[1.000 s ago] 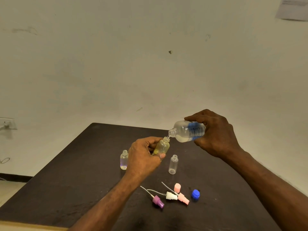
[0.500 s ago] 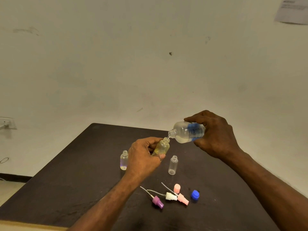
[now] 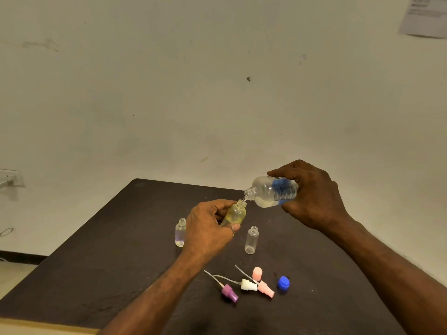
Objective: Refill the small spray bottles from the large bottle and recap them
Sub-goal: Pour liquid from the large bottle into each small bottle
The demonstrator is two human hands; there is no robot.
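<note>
Large bottle [image 3: 274, 191] tilted in right hand [image 3: 312, 194], mouth over small bottle [image 3: 235, 213].

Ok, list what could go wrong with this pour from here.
1. The large clear bottle with the blue label is tipped over the narrow neck of the small yellowish bottle, both held in the air; a slight wobble could spill liquid onto the dark table.
2. The left hand covers much of that bottle, so the fill level is hard to read; it may overflow.
3. The uncapped small clear bottle stands under the forearm of the right hand and could be knocked over.
</note>
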